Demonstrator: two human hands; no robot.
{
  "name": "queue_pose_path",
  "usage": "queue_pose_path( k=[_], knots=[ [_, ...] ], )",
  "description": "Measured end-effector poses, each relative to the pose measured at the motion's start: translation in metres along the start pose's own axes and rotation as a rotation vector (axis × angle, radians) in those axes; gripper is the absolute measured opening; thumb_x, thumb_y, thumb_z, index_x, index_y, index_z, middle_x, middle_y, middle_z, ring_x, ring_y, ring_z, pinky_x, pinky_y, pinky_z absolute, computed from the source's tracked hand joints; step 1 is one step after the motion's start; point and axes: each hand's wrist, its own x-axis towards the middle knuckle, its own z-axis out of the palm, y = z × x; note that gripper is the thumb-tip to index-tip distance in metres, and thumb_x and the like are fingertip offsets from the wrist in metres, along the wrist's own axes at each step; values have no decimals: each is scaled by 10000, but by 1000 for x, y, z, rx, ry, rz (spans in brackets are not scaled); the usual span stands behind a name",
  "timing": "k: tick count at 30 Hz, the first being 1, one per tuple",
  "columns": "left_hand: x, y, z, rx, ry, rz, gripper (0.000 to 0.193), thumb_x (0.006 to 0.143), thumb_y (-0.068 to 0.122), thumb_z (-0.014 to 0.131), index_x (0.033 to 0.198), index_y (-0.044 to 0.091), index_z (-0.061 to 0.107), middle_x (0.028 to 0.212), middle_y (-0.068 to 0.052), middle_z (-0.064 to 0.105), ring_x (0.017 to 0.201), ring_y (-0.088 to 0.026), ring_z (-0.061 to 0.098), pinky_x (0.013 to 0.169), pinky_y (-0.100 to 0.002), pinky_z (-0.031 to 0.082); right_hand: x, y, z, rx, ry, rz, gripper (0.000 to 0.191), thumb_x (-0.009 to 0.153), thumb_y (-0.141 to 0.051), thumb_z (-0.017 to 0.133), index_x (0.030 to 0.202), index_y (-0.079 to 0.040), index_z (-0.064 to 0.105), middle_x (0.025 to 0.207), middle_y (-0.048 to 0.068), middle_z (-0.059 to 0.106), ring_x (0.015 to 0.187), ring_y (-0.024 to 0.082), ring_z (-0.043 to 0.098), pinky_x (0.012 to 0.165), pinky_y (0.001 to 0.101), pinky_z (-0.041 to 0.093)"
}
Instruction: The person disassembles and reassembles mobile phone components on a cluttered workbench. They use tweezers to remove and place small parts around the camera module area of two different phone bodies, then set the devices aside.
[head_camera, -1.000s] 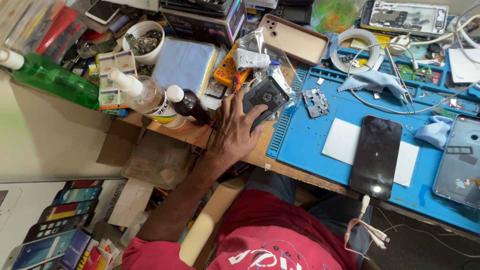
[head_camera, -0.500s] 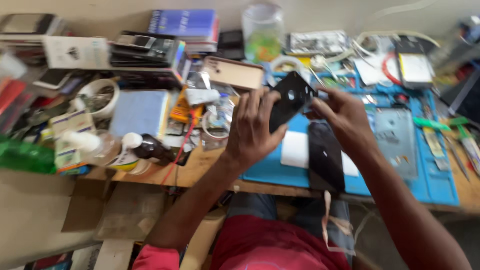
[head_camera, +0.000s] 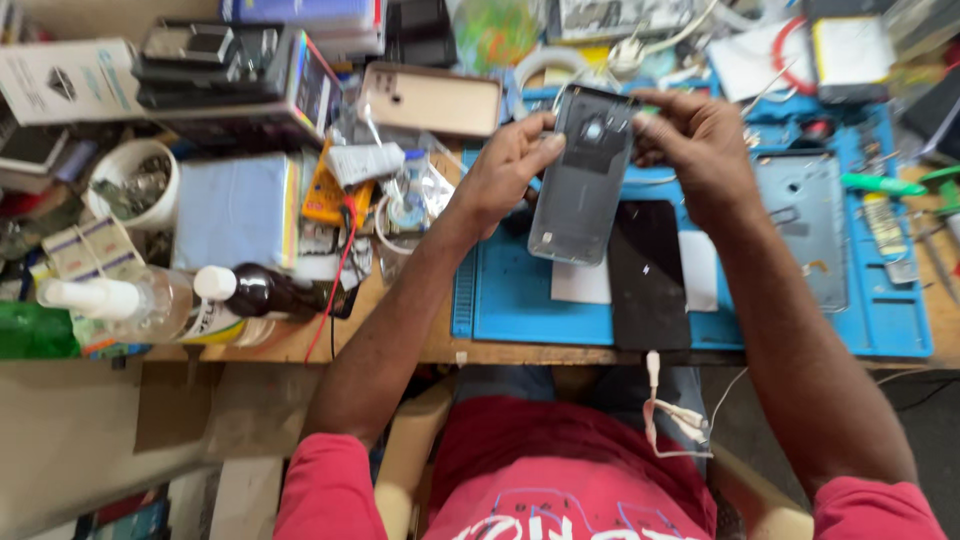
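While the left hand (head_camera: 505, 170) grips one long edge of the phone back cover (head_camera: 585, 175), the right hand (head_camera: 695, 145) pinches its top corner, above the blue mat (head_camera: 520, 300).

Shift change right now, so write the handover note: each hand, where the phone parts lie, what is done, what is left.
Left hand: grips the left edge of the grey phone back cover, held up above the blue repair mat.
Right hand: pinches the cover's top right corner.
Black phone: lies flat on the mat under the cover, white cable plugged into its near end.
Second grey housing: on the mat, right.
Done: cover in hand.
Left: cover not yet on any phone.
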Motion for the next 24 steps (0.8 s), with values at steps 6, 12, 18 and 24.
queue_pose_path(
  k=[6, 12, 18, 24],
  knots=[
    [2, -17, -7, -95, -21, 69, 334, 1102, 192, 486, 1376, 12, 551, 1085, -70, 756, 1002, -96, 720, 842, -266, 625, -3, 3, 1, -78, 7, -62, 330, 1090, -49, 685, 1395, 69, 640, 978, 95, 734, 808, 86, 685, 715, 229, 581],
    [5, -37, -18, -93, 110, 98, 450, 1065, 241, 610, 1386, -73, 604, 1207, -143, 682, 1093, -185, 650, 947, -333, 555, -17, -18, -31, -319, 199, -322, 327, 1141, -52, 659, 1440, 67, 599, 1097, 111, 769, 910, 111, 734, 779, 239, 602],
    [-2, -10, -39, 0, 192, 126, 370, 1082, 106, 483, 1412, -49, 544, 1176, -76, 689, 1014, -94, 639, 911, -235, 530, -106, -52, -88, -970, 606, -268, 326, 1045, -29, 715, 1363, 26, 672, 1001, 105, 730, 838, 179, 639, 768, 327, 531],
    [-6, 4, -32, 95, 206, 75, 413, 1080, 93, 459, 1467, -44, 500, 1057, -100, 714, 880, -77, 647, 791, -224, 532, -155, -32, -70, -1300, 482, 89, 927, 802, -368, 872, 1509, 33, 424, 1489, 278, 483, 1370, 414, 463, 1108, 502, 396]
  ],
)
